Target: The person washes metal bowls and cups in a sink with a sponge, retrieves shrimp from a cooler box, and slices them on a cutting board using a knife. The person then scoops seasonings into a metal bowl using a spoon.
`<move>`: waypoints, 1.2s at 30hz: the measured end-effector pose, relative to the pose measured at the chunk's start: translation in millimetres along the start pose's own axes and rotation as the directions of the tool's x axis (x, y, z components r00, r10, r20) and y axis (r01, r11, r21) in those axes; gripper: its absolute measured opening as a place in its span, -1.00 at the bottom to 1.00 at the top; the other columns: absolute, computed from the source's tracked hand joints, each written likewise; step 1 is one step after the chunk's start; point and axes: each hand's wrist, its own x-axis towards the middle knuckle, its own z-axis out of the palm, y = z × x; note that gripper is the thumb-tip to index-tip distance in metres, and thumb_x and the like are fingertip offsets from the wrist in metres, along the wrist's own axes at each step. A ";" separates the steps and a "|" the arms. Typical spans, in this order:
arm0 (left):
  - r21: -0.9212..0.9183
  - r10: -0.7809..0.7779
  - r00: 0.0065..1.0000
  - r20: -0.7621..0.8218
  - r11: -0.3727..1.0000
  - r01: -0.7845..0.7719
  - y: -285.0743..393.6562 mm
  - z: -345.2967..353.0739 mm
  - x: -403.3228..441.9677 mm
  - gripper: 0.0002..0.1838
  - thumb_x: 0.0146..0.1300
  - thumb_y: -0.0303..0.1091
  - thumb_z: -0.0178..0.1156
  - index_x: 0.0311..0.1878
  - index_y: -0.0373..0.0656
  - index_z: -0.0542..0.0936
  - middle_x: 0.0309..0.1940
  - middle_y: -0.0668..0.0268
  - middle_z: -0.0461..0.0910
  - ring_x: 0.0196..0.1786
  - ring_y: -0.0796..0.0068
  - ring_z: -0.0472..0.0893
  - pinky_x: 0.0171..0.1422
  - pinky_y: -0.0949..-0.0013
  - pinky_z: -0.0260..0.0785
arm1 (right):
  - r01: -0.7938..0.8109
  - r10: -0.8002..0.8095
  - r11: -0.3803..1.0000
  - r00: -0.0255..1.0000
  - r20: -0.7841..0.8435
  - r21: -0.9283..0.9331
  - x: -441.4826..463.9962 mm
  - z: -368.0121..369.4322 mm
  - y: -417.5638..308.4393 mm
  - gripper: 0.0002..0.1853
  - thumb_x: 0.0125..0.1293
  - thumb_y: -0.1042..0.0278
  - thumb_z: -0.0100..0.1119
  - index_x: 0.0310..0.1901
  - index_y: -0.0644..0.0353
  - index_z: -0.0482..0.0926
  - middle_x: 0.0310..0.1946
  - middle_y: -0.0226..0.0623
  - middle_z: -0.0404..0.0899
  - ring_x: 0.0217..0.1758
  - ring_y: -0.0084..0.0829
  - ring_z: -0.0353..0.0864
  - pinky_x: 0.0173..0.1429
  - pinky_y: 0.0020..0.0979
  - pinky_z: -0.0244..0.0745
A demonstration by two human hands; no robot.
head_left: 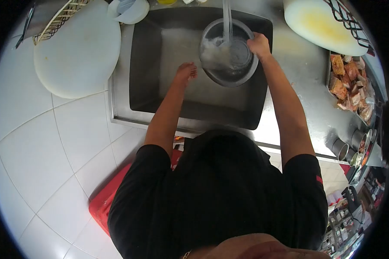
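Note:
A round metal bowl [235, 80] hangs over the right half of the deep sink [145, 73]. My right hand [258, 46] grips its right rim, fingers closed on the edge. From above, a stream of water [227, 21] runs into the bowl and splashes white inside it. My left hand [187, 72] hovers over the sink, left of the bowl and apart from it. Its fingers are loosely bent toward the bowl, with nothing visible in them.
White boards [80, 56] and a basket [56, 21] stand at the left. At the right of the metal counter [302, 108] are another white board [324, 26], a tray of meat pieces [350, 82] and small metal containers [340, 149]. Something red [100, 207] sits low at left.

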 end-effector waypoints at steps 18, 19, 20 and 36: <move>-0.045 0.500 0.822 0.271 0.860 -0.508 169.8 162.9 5.5 -0.73 0.17 -0.43 0.27 -0.06 -0.30 0.58 -0.33 0.20 0.63 -0.30 0.39 0.65 -0.26 0.35 0.58 | 0.187 -0.187 0.982 0.982 -0.025 0.018 7.6 12.2 10.6 -0.51 -0.05 0.36 0.13 0.02 0.02 0.66 -0.24 -0.02 0.68 -0.08 -0.06 0.68 0.09 -0.22 0.53; -0.014 0.505 0.807 0.306 0.850 -0.527 173.2 171.3 6.6 -0.72 0.17 -0.42 0.27 -0.06 -0.31 0.58 -0.33 0.19 0.63 -0.30 0.39 0.65 -0.27 0.35 0.58 | 0.183 -0.182 0.982 0.983 -0.025 0.041 9.7 10.8 15.7 -0.52 -0.05 0.35 0.13 0.01 0.02 0.66 -0.24 -0.01 0.68 -0.08 -0.05 0.67 0.08 -0.22 0.53; 0.005 0.491 0.815 0.308 0.856 -0.517 175.4 175.3 5.9 -0.70 0.16 -0.40 0.29 -0.05 -0.29 0.59 -0.32 0.18 0.63 -0.29 0.34 0.65 -0.23 0.33 0.58 | 0.177 -0.175 0.982 0.984 -0.026 0.065 10.4 7.5 18.0 -0.53 -0.05 0.35 0.13 0.00 0.03 0.66 -0.25 0.00 0.68 -0.09 -0.04 0.67 0.08 -0.21 0.53; 0.803 0.670 0.630 0.393 0.084 -0.590 150.2 105.7 21.6 -0.64 0.06 -0.32 0.36 -0.09 -0.26 0.60 -0.24 0.13 0.66 -0.19 0.14 0.64 -0.09 0.19 0.49 | 0.638 -0.582 0.770 0.706 0.404 -0.006 61.4 -30.3 -51.8 -0.54 -0.05 0.57 0.02 -0.03 0.24 0.63 -0.29 0.04 0.65 -0.21 -0.11 0.66 -0.05 -0.27 0.52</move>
